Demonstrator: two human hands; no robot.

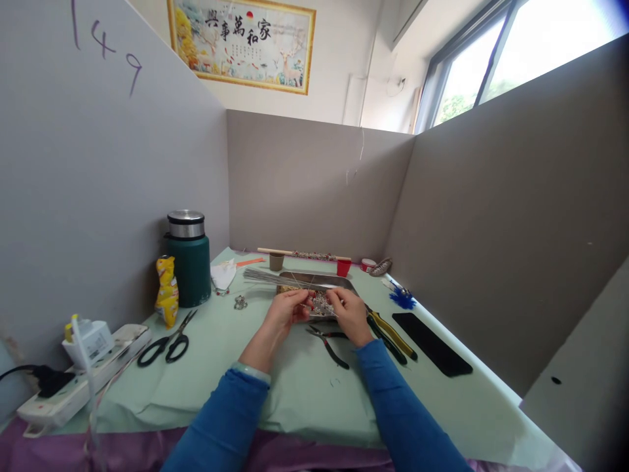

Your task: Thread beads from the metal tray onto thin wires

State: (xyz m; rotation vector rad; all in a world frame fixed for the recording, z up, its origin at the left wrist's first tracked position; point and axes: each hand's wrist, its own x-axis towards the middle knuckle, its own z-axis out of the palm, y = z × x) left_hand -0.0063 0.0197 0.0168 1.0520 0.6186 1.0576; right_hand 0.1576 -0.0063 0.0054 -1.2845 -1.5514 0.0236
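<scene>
My left hand [287,313] is closed in a pinch above a metal tray [348,283]. A tiny reddish bit, perhaps a bead, shows at its fingertips. To its right my right hand [352,314] is also pinched shut, with its fingertips over the same tray; what it grips is too small to make out. Small red and pale beads [323,303] lie in the tray between the hands. A bundle of thin metal wires [265,277] rests across the tray, sticking out to the left. Below the hands lie small pliers [335,351] with dark red and black handles.
Yellow-and-green-handled pliers [393,334] and a black phone-like slab [432,343] lie at right. Scissors [170,341], a green flask [189,269], a yellow packet [167,292] and a power strip [111,360] stand left. Behind are a brown cup [276,261] and red cup [343,267].
</scene>
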